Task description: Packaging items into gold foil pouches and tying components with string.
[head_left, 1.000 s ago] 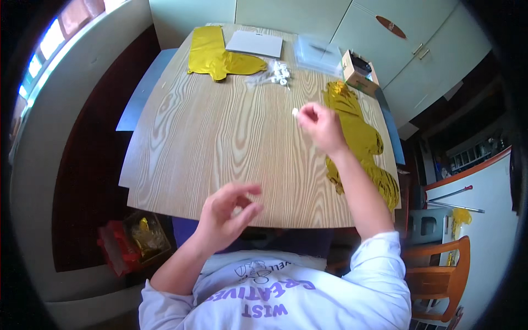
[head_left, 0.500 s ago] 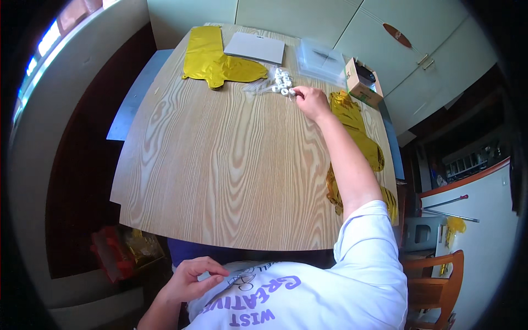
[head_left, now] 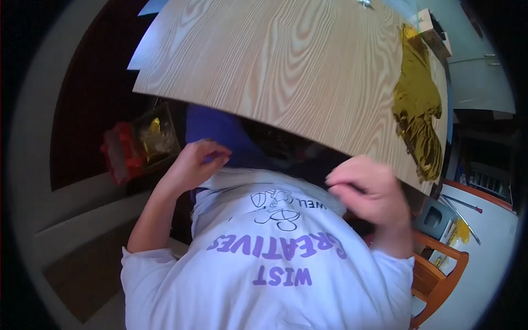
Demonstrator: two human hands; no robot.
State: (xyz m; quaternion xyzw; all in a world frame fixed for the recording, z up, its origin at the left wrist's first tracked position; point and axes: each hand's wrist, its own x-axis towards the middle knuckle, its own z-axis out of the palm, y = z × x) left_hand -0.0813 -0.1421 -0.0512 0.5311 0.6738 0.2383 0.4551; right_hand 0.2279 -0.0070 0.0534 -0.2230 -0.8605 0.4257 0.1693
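My left hand (head_left: 195, 160) is below the near edge of the wooden table (head_left: 275, 66), its fingers curled against the upper hem of my white shirt with purple print (head_left: 269, 258). Over at the shirt's right, just under the table edge, my right hand (head_left: 369, 192) is also curled. I see nothing in either hand. A crumpled gold foil balloon (head_left: 418, 104) lies along the table's right side, well away from both hands.
A small cardboard box (head_left: 434, 30) stands at the table's far right corner. A red bag with gold foil in it (head_left: 135, 146) sits on the floor to my left. An orange wooden chair (head_left: 443, 275) stands at my right.
My right hand has pulled back from the small white pieces at the table's far end to my shirt. The view has tipped down toward my body. My left hand stays low by the shirt.
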